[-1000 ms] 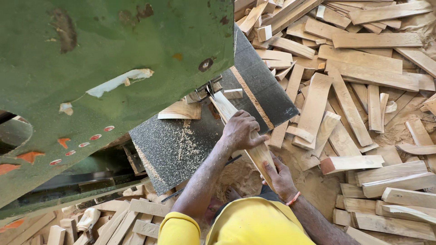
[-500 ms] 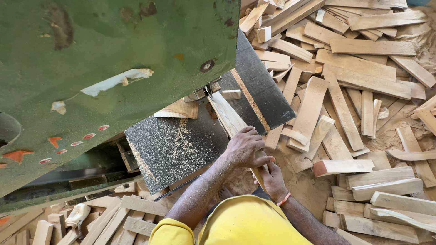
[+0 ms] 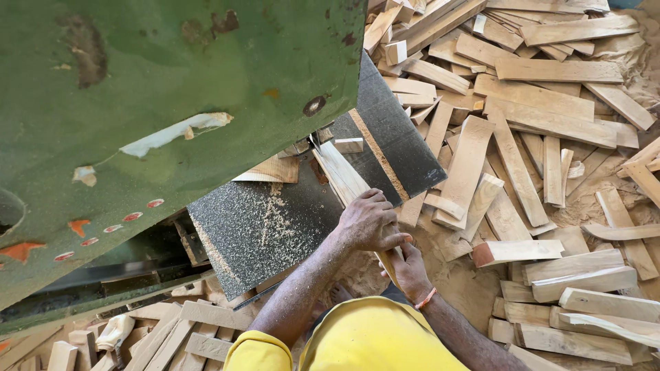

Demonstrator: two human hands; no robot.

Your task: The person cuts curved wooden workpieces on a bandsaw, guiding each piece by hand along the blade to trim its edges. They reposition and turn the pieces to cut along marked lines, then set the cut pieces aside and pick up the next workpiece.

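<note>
A long pale wooden strip (image 3: 342, 173) lies on the dark saw table (image 3: 275, 220), its far end under the green machine housing (image 3: 165, 103). My left hand (image 3: 368, 221) presses down on the strip's near part with the fingers curled over it. My right hand (image 3: 411, 269), with an orange band at the wrist, grips the strip's near end just off the table's edge. Sawdust is scattered over the table beside the strip.
A big heap of cut wooden boards (image 3: 536, 137) covers the floor to the right and behind the table. More offcuts (image 3: 165, 330) lie at the lower left. A small wood block (image 3: 348, 145) sits on the table by the blade area.
Both hands have drawn back toward my body along the strip, and the view has shifted slightly. The strip still lies on the table under the housing.
</note>
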